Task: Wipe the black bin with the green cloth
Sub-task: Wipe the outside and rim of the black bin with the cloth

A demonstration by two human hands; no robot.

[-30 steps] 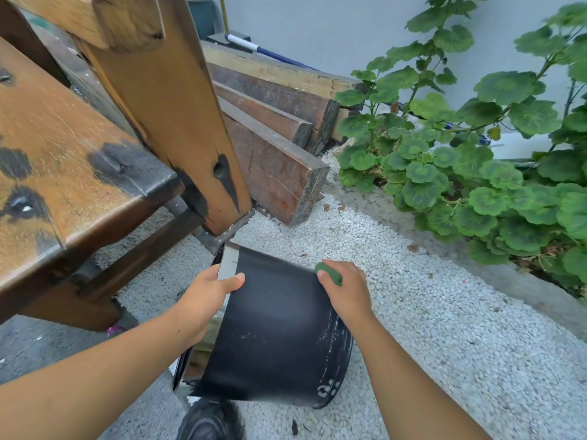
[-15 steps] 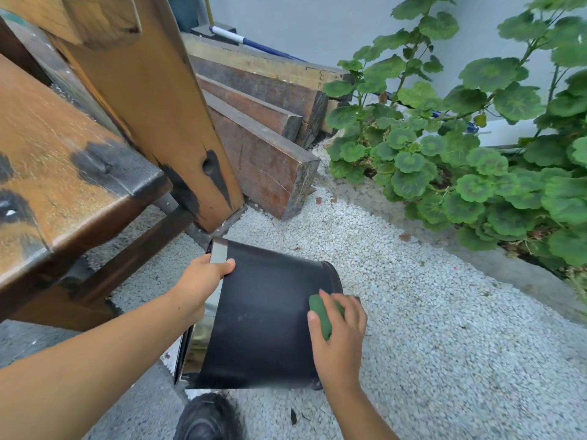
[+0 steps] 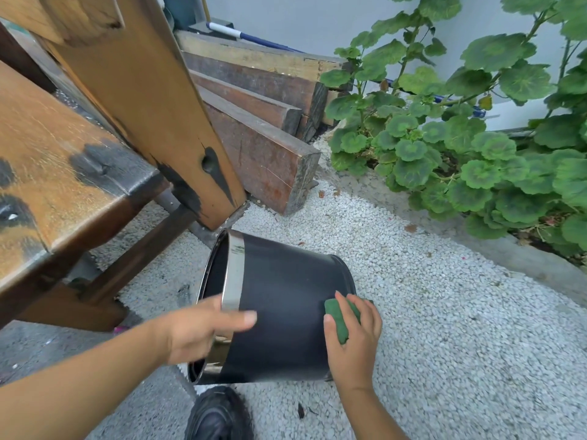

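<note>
On gravel (image 3: 444, 312): black steel-rimmed bin (image 3: 286, 296), tipped sideways. Left hand (image 3: 197, 335) grips its rim; right hand (image 3: 352, 341) clasps folded green cloth (image 3: 338, 322) against it.

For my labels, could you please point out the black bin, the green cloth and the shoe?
black bin (image 3: 286, 300): head view, side wall.
green cloth (image 3: 337, 322): head view, exposed fold.
shoe (image 3: 219, 414): head view, toe.

Wearer's body, seen from the head camera. Left forearm (image 3: 95, 385), bare, enters from the lower left of the frame. Right forearm (image 3: 371, 417), bare, enters from the bottom edge right of centre. Left hand (image 3: 197, 331) and right hand (image 3: 352, 341) are uncovered, and the left thumbnail is trimmed short. Bottom centre: one shoe (image 3: 219, 414), black and glossy with a rounded toe, cut off by the frame edge.
</note>
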